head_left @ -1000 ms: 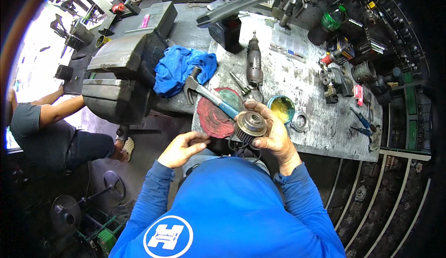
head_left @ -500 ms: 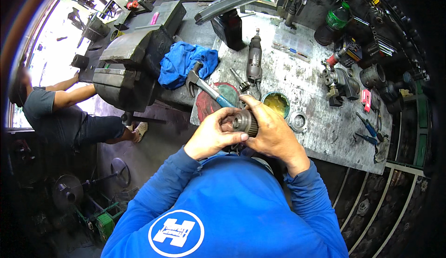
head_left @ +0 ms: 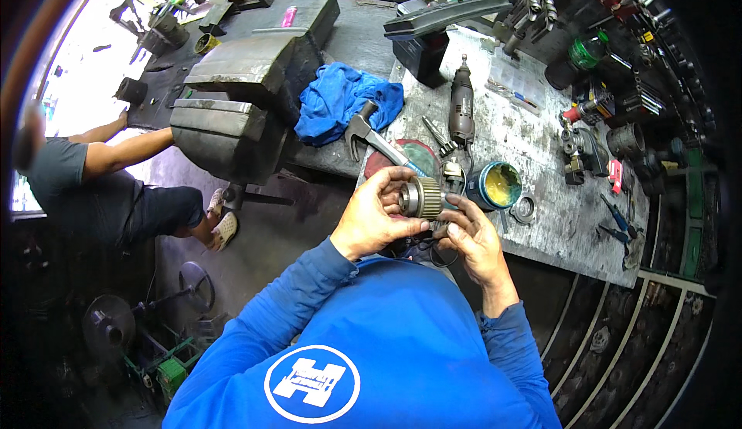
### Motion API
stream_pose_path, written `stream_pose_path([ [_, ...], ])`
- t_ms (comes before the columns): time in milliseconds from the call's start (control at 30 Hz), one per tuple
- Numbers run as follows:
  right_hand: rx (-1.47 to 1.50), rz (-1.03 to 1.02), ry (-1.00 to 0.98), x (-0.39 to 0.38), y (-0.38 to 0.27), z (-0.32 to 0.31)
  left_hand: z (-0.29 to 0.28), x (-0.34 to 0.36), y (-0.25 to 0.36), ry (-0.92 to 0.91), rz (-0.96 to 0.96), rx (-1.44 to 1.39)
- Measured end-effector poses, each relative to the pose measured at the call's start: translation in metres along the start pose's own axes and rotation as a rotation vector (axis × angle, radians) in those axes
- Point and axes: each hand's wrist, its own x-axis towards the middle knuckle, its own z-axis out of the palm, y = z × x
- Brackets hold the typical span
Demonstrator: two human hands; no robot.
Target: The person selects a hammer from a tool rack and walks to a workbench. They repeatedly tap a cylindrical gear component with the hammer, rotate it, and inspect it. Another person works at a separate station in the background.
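Observation:
In front of my chest, my left hand [head_left: 369,214] grips a grey toothed metal gear [head_left: 422,197] with a smooth collar at its left end. Its thumb runs along the underside and its fingers pass behind. My right hand [head_left: 478,242] is at the gear's right end, fingers bent and fingertips against that end; part of their grip is hidden. Just beyond the hands, a claw hammer [head_left: 379,140] with a blue-grey handle lies over a round red and green lid [head_left: 417,153]. An opened tub of yellowish grease [head_left: 498,185] stands right of the gear.
A dark rotary tool [head_left: 461,104] lies on the metal bench beside a blue cloth [head_left: 340,104]. A large vise [head_left: 232,116] stands left. A metal ring [head_left: 524,209] is near the front edge, blue-handled pliers [head_left: 616,224] farther right. Another person [head_left: 100,189] is at far left.
My right hand has come off the gear's toothed side and moved to its right end, baring the teeth. The view has shifted, so the bench things appear farther right.

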Motion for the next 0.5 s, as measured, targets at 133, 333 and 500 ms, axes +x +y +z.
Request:
stream_pose_path([
  [133,0.341,-0.095,-0.141,0.008,0.017,0.012,-0.007,-0.001,-0.006,-0.067,0.029,-0.041],
  [333,0.190,-0.209,-0.147,0.014,0.025,0.024,-0.010,-0.012,-0.016,-0.077,0.027,-0.100],
  [500,0.132,-0.189,-0.162,0.020,0.023,0.018,-0.010,-0.013,-0.021,-0.053,0.009,-0.198],
])
